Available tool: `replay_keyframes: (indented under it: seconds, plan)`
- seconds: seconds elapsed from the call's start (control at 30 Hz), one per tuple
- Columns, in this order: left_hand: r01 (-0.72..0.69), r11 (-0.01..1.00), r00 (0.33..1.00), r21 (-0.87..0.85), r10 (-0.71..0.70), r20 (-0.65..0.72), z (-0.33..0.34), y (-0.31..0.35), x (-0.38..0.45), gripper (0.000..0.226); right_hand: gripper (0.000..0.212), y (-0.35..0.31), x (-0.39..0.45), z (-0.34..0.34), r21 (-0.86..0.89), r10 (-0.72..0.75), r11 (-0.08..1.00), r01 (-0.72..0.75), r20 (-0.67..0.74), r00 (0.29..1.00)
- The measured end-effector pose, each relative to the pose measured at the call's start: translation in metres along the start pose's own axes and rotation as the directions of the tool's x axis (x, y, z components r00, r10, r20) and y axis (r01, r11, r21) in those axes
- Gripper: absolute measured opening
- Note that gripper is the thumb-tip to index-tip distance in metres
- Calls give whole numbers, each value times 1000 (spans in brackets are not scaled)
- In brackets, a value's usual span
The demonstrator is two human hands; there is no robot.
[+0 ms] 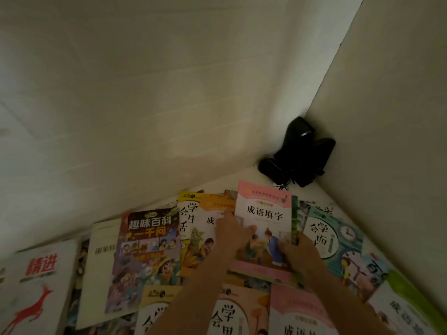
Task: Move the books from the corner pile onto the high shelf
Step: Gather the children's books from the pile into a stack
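Note:
A pink-edged book (264, 218) with two children drawn on its cover lies on top of several other books spread across a white shelf surface (232, 182). My left hand (233, 234) holds the book's left edge, the thumb on the cover and a finger stretched up along the edge. My right hand (300, 250) grips its right edge, thumb on the cover. An orange book (208, 221) and a yellow one (189, 213) lie just left of it. A teal clock-cover book (338, 238) lies to its right.
A black device (297, 155) with a cord sits in the far corner where two white walls meet. A purple encyclopedia (147, 247), a plain white book (101, 262) and a white book with a red deer (36, 286) lie to the left. More books fill the near edge.

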State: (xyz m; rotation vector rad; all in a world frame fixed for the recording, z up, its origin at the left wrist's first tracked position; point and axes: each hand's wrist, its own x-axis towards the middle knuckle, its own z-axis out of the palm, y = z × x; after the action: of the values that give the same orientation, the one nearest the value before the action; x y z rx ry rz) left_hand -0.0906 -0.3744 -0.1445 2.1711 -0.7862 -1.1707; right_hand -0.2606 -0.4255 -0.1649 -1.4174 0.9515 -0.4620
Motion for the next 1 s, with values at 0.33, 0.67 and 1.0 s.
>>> replay_keyframes:
  seconds: [0.33,0.67,1.0]
  plan:
    - [-1,964,1000,-266,-1,-7,-86,-32,-4,32,63,-26,21,76,-564,154,766,-309,-305,940]
    - [35,995,998,-91,-31,50,-93,-36,-3,46,62,-1,-1,58,-544,66,775,-320,-435,898]
    - [38,934,999,-354,-41,-2,-81,-52,2,61,35,-13,28,33,-368,191,855,-365,-431,882]
